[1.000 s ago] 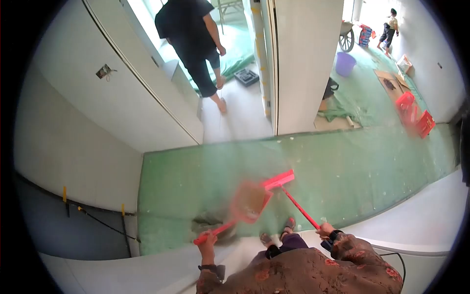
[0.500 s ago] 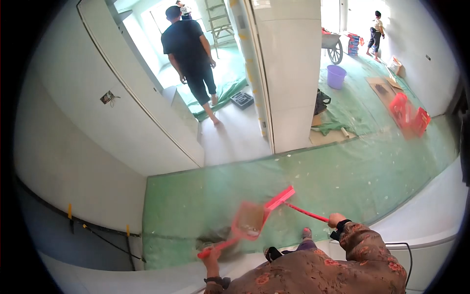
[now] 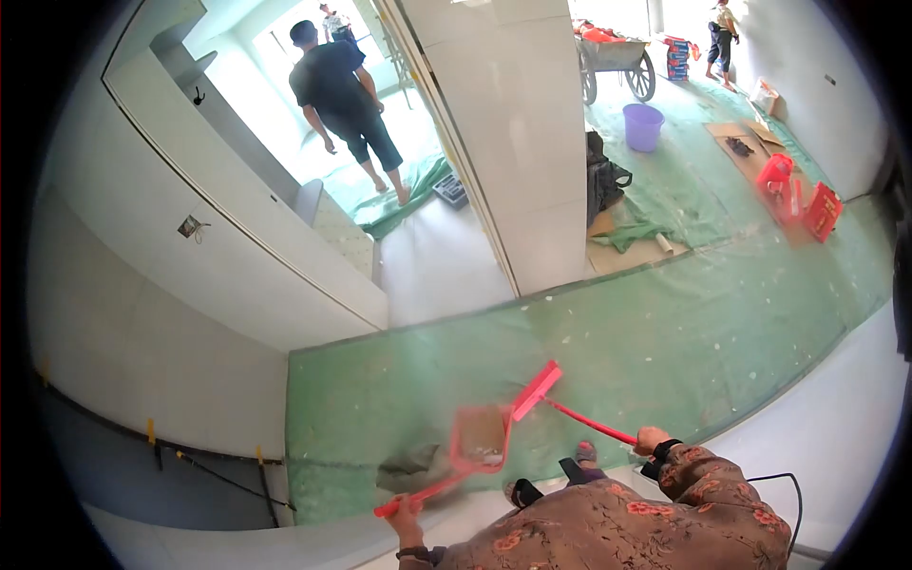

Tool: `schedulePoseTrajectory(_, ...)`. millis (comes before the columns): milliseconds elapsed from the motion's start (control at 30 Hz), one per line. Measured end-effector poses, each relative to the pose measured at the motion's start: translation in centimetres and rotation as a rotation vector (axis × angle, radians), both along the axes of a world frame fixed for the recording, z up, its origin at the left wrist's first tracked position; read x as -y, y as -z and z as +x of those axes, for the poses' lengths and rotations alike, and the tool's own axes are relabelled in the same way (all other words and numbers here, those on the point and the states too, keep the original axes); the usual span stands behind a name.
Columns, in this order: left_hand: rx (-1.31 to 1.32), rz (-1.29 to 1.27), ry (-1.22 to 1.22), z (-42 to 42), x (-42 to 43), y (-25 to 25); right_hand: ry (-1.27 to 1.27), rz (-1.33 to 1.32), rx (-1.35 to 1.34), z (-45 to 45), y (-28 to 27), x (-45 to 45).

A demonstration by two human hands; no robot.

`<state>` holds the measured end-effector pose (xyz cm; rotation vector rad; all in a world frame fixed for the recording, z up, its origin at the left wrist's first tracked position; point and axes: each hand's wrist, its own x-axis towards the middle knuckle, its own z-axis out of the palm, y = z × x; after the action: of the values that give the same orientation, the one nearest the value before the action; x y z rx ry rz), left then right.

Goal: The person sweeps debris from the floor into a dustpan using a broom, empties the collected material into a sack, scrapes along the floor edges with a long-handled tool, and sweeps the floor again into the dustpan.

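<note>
My left hand (image 3: 407, 513) is wrapped round the handle of a red dustpan (image 3: 463, 465), low at the left of my body. Some brownish-grey matter lies in the pan, too blurred to make out. The handle of a red broom (image 3: 591, 420) is in my right hand (image 3: 652, 441). Its pink-red head (image 3: 537, 389) is at the upper right edge of the dustpan, over the green floor sheet (image 3: 665, 332). A dark grey crumpled cloth or bag (image 3: 415, 467) lies just left of the dustpan.
A person in black (image 3: 335, 95) is in the left room; two other people are farther off. A purple bucket (image 3: 643, 128), a wheelbarrow (image 3: 617, 57), cardboard (image 3: 750, 142) and red containers (image 3: 822, 212) are at the right. A wall section (image 3: 513, 142) stands between the openings.
The person in black has walked farther into the left room. My view has shifted to the right. The broom head and dustpan have stayed close together, with both handles still held.
</note>
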<state>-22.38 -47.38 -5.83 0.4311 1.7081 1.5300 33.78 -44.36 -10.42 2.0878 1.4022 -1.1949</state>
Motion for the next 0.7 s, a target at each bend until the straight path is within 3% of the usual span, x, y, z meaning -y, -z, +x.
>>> schedulePoseTrajectory(233, 0.044, -0.014, -0.034, 1.2, 1.1, 1.0, -0.074, 0.058, 0.020, 0.7, 3.4, 1.4)
schedulePoseTrajectory(333, 0.035, 0.041, -0.003, 1.1, 1.6, 1.5, -0.150, 0.049, -0.023, 0.2, 2.2, 1.7)
schedulePoseTrajectory(467, 0.046, 0.035, -0.096, 0.6, 1.9, 1.9, -0.211, 0.226, 0.022, 0.6, 1.1, 2.7)
schedulePoseTrajectory(500, 0.025, -0.029, -0.125, 2.0, 1.5, -0.9, -0.304, 0.300, -0.037, 1.8, 1.2, 2.7)
schedulePoseTrajectory(533, -0.055, 0.009, 0.082, 0.5, 2.4, -0.1, -0.261, 0.417, -0.041, 2.9, 1.9, 3.3)
schedulePoseTrajectory(567, -0.024, 0.012, 0.094, 1.1, 2.0, -1.2, -0.429, 0.446, 0.000, 4.7, 3.8, 3.4)
schedulePoseTrajectory(600, -0.091, -0.028, 0.161, -0.6, 2.5, 0.0, -0.423, 0.418, -0.064, 4.5, 0.6, 2.8)
schedulePoseTrajectory(667, -0.077, -0.006, 0.070, -0.5, 3.4, -0.1, -0.349, 0.475, -0.114, 4.5, -1.0, 3.4)
schedulePoseTrajectory(700, -0.002, -0.036, 0.030, -0.6, 3.5, -0.9, -0.276, 0.261, -0.071, 1.5, -6.2, 1.8)
